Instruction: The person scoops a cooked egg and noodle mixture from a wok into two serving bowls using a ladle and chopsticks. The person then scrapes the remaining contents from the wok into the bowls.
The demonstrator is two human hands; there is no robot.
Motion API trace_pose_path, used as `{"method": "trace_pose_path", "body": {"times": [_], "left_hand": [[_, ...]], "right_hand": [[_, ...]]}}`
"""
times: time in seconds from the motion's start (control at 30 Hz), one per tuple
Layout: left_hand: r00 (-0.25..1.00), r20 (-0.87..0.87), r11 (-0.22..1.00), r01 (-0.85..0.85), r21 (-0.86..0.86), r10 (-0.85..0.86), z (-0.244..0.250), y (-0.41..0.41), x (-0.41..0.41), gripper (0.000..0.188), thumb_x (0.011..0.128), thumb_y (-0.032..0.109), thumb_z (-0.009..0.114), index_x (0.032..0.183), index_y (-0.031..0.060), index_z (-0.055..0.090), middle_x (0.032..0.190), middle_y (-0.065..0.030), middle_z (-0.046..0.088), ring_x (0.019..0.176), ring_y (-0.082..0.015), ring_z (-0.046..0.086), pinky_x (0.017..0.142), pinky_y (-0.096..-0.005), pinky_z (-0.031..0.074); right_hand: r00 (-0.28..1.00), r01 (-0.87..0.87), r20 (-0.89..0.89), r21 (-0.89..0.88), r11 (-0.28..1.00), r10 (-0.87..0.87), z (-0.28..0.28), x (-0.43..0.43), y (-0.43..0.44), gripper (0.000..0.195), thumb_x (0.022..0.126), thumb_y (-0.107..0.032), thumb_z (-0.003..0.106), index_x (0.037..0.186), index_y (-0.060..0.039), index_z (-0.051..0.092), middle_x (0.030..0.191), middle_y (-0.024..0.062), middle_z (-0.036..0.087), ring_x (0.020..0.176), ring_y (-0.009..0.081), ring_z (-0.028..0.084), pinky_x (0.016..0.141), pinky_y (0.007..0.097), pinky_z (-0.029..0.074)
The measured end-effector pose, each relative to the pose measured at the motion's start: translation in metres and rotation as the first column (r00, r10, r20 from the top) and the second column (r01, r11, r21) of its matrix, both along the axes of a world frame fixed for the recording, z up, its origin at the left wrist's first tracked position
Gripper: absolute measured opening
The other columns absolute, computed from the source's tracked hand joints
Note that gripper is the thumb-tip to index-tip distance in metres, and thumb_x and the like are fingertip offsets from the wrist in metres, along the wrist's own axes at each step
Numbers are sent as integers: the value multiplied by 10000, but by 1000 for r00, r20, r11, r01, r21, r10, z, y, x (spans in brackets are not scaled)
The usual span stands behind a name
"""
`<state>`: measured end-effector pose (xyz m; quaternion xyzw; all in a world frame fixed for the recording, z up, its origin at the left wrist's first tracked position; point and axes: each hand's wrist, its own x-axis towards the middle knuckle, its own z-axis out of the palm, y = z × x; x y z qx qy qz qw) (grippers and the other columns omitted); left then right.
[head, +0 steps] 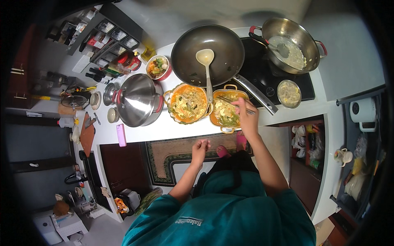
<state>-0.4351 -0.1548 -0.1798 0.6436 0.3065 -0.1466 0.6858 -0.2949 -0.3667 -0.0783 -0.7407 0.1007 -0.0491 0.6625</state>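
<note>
In my right hand [247, 118] is a pair of chopsticks [224, 98], their tips down at the noodles in a gold-handled rectangular dish [227, 130]. Those noodles [223, 111] lie in orange broth with green leaves. My left hand [200, 149] is held in front of the counter edge, fingers curled together, with nothing visible in it. Left of the dish stands a round gold-handled bowl [188, 104] of similar soup. A pale ladle [207, 61] lies across the wok [184, 53], its handle reaching down between the two dishes.
The wok's steel handle [258, 97] juts over the counter edge. On the right are a steel pot [303, 33] with a ladle inside and a bowl of pale food [288, 94]. Leftward stand a lidded pot [135, 98], a small food bowl [157, 67] and a phone [121, 135].
</note>
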Motion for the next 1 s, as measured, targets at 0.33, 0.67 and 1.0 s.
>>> {"method": "trace_pose_path", "body": {"times": [0.33, 0.67, 1.0], "left_hand": [[997, 11, 997, -71, 13, 71, 10, 13, -18, 205, 1041, 212, 530, 971, 65, 655, 831, -2, 636, 787, -102, 602, 744, -257, 477], [1000, 14, 1000, -18, 8, 18, 15, 4, 5, 211, 1029, 206, 538, 930, 61, 655, 817, 6, 636, 756, -96, 577, 731, -246, 454], [997, 43, 996, 65, 58, -67, 1, -6, 31, 260, 1054, 239, 543, 1066, 13, 670, 892, -30, 692, 801, -92, 610, 750, -254, 484]], "right_hand": [[998, -61, -3, -232, 971, 62, 5, -2, -18, 422, 1041, -323, 521, 852, -18, 745, 740, 127, 681, 637, 228, 655, 645, 342, 491], [994, 30, -101, -26, 999, -33, 11, -56, -87, 417, 1064, -297, 500, 893, 3, 734, 710, 13, 614, 626, 73, 515, 575, 243, 415], [912, 369, -376, 572, 732, -165, -106, -69, -68, 191, 1039, -296, 519, 1038, -106, 503, 768, 43, 552, 661, 140, 553, 543, 266, 415]]}}
